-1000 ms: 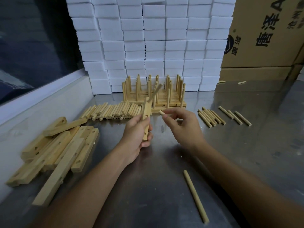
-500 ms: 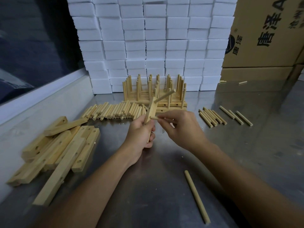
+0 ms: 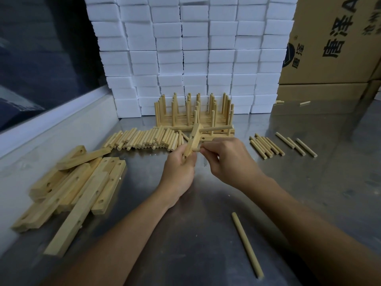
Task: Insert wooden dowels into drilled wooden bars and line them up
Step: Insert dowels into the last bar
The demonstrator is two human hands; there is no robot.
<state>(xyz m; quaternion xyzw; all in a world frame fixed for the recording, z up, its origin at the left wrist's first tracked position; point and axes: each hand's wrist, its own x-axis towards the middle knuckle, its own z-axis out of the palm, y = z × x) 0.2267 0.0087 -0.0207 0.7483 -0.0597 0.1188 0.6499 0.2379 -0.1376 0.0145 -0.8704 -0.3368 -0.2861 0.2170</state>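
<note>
My left hand (image 3: pixel 179 172) grips a drilled wooden bar (image 3: pixel 193 140) tilted up over the metal table. One dowel (image 3: pixel 218 128) sticks out of the bar's upper hole toward the right. My right hand (image 3: pixel 228 162) pinches a second dowel (image 3: pixel 196 149) whose tip meets the bar's middle hole. Behind the hands stand finished bars with upright dowels (image 3: pixel 194 114), lined up in rows. A row of loose dowels (image 3: pixel 144 139) lies left of the bar. A pile of drilled bars (image 3: pixel 72 186) lies at the far left.
Several more dowels (image 3: pixel 266 146) lie to the right, and a longer one (image 3: pixel 247 244) lies near the front. Stacked white foam blocks (image 3: pixel 195 48) form a wall at the back. Cardboard boxes (image 3: pixel 334 42) stand at the back right. A raised ledge (image 3: pixel 51 131) runs along the left.
My right hand brought the second dowel leftward until its tip reached the bar's middle hole. My left hand tilted the bar, so the first dowel now points right.
</note>
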